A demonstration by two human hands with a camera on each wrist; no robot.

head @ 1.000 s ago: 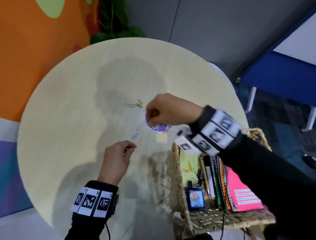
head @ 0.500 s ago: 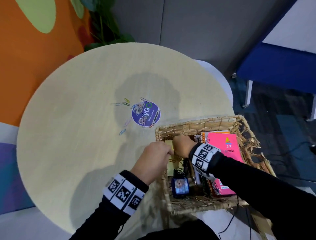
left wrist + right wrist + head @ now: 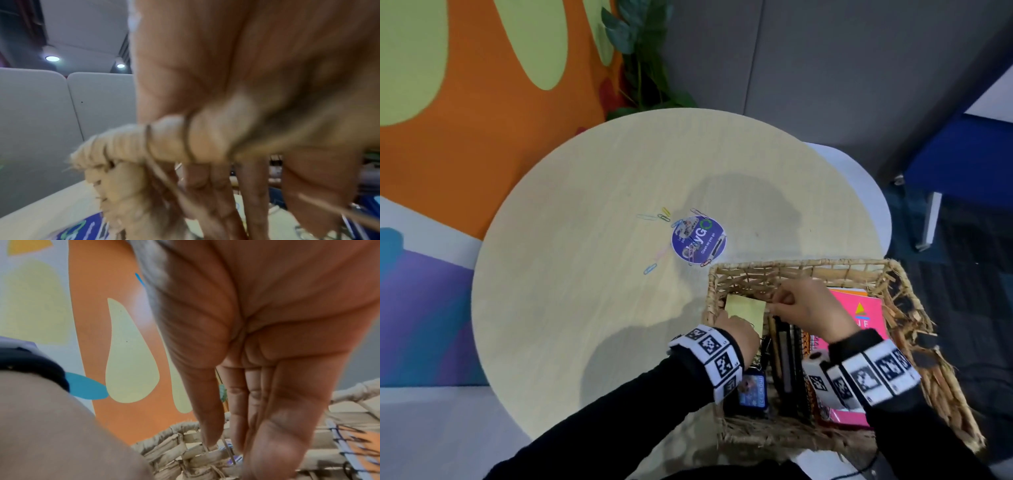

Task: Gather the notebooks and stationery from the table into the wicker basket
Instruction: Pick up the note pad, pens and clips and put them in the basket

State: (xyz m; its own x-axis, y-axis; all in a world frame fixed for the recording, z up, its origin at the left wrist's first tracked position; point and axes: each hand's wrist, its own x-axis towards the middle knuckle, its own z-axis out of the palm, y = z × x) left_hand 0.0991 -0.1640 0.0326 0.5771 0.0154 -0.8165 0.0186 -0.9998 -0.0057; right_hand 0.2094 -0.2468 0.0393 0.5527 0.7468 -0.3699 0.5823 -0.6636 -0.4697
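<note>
The wicker basket (image 3: 808, 263) stands at the table's front right. It holds a pink spiral notebook (image 3: 866, 308), dark notebooks on edge (image 3: 789, 359) and a yellow sticky pad (image 3: 744, 308). My left hand (image 3: 732, 323) reaches over the basket's left rim (image 3: 123, 142) with its fingers (image 3: 205, 186) straight, pointing down. My right hand (image 3: 780, 299) is inside near the far wall, its fingertips (image 3: 209, 434) bunched on a thin wire paper clip (image 3: 228, 449). Several coloured paper clips (image 3: 654, 217) lie on the table around a round purple sticker (image 3: 698, 240).
The round pale table (image 3: 585, 325) has bare wood to the left and front of the basket. A small blue card (image 3: 751, 390) sits in the basket's near left corner. A plant (image 3: 643, 51) and an orange wall are behind. A blue bench (image 3: 962, 154) stands right.
Both hands left the paper clips on the table and came back into the basket. My left hand has since gone deeper over the left rim, and the right has moved toward the far wall.
</note>
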